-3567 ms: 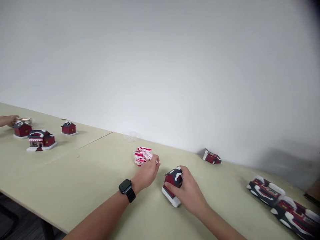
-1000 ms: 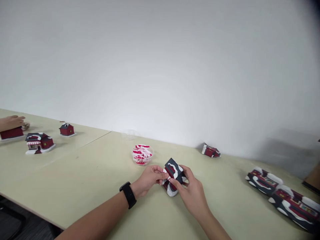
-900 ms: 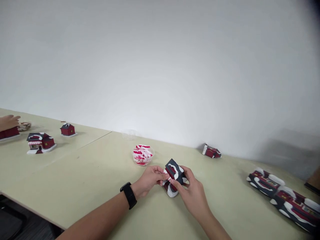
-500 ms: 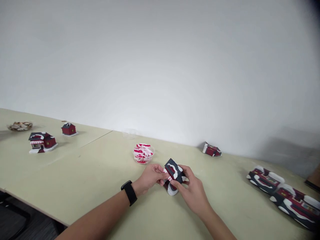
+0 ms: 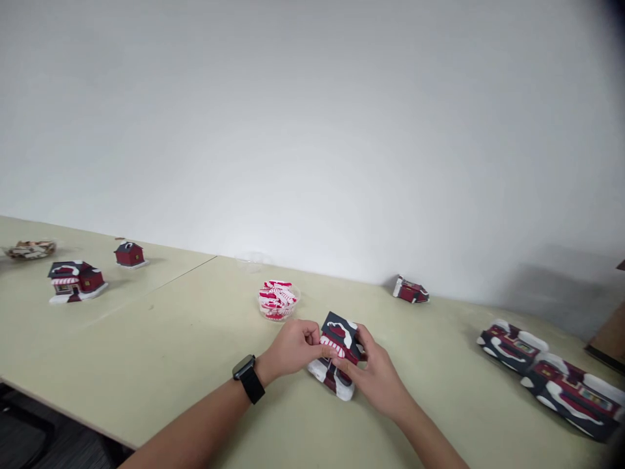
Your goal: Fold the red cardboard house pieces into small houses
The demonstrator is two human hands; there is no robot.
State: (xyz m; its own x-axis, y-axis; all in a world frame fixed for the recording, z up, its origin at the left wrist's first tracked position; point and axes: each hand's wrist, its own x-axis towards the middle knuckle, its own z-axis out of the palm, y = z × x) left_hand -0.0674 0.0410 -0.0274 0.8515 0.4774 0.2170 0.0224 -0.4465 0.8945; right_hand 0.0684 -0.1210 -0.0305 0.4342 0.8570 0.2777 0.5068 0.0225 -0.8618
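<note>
A miniature house (image 5: 340,333) with a dark, snow-patched roof and a white base is tilted in front of me. My right hand (image 5: 375,372) grips it from the right, thumb at the front and fingers behind. Below the roof edge, a red-and-white striped awning (image 5: 333,346) lies against the house front. My left hand (image 5: 297,348), wearing a black watch, is closed with thumb and fingers on the awning's left part. Part of the front wall is hidden by my left thumb.
Behind my hands stands a clear tub (image 5: 278,301) of striped pieces. Left are two upright miniature houses, one with a striped awning (image 5: 66,283), and a bowl of brownish pieces (image 5: 32,249). One small house (image 5: 411,290) lies near the wall; two more (image 5: 571,396) lie at the right.
The house front has turned more toward me, showing more of its awning and base. My left thumb has moved along the awning. My right hand keeps its grip.
</note>
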